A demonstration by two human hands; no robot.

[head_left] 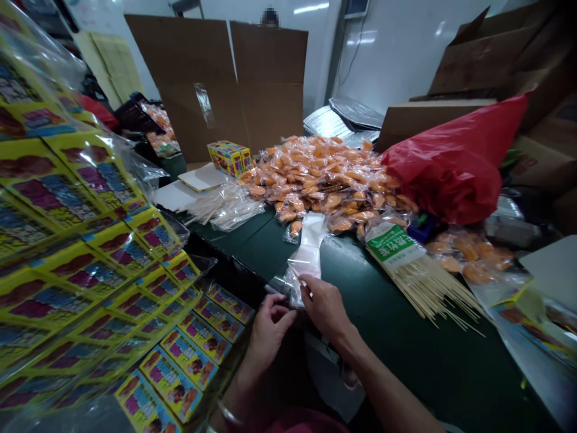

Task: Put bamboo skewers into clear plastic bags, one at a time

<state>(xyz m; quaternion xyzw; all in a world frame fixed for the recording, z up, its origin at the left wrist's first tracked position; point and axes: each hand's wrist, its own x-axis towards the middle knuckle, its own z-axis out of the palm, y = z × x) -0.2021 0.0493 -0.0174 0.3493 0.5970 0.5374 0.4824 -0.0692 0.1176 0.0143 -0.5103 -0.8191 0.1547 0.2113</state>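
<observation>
The left hand (269, 338) and right hand (323, 308) are bare, as are both forearms (383, 385). A thin silver bangle (229, 414) circles the left wrist near the bottom of the frame, and a dark red top (300, 422) shows along the bottom edge, between the arms.

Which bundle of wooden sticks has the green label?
The bundle nearest the right hand; the farther bundle shows no green label.

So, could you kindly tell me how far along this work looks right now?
Done, it seems: many yellow printed cards lie stacked in clear plastic on the left. In hand: the right hand pinches a clear plastic bag, the left hand close by. Remaining: a big heap of orange wrapped pieces and a bundle of wooden sticks on the green table.
</observation>
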